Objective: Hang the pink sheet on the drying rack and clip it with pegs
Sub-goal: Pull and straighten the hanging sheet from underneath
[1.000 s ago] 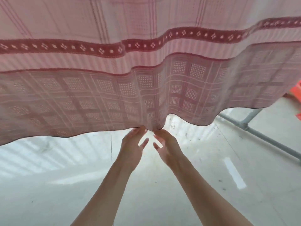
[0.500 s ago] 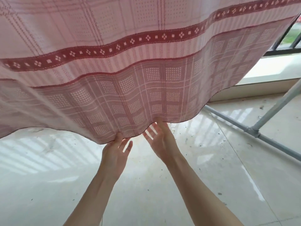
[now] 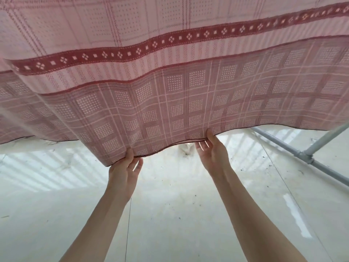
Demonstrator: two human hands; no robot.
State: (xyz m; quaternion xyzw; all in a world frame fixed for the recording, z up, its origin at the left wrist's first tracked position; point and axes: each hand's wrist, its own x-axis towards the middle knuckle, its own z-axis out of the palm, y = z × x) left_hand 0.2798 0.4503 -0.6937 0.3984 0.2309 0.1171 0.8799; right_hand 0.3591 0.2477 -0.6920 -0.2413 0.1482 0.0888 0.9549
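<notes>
Already the two hands have drawn apart along the lower hem of the sheet [image 3: 170, 103]; a second ago they met almost thumb to thumb at one bunched fold, and now a taut stretch of hem runs between them. That suggests the cloth is being spread flat rather than gathered, which it needs before any peg goes on.

Left of the hem's middle, the left hand [image 3: 123, 172] pinches the edge, thumb on the near face and fingers tucked behind, where the hem dips lowest. Right of it, the right hand [image 3: 212, 151] holds the hem a little higher, thumb pressed on the front of the cloth and fingers loosely curled beneath the edge. The sheet hangs from somewhere above the view, its dark red band crossing well above both hands, so the top rail is not visible, and whether the sheet sits evenly on it cannot be told.

Below the hem lies a pale tiled floor [image 3: 170, 214], speckled with grit. Right of the right hand, grey rack tubing [image 3: 294, 151] runs low across the floor with a joint and a rising leg. No pegs are visible; clipping is probably still to come.
</notes>
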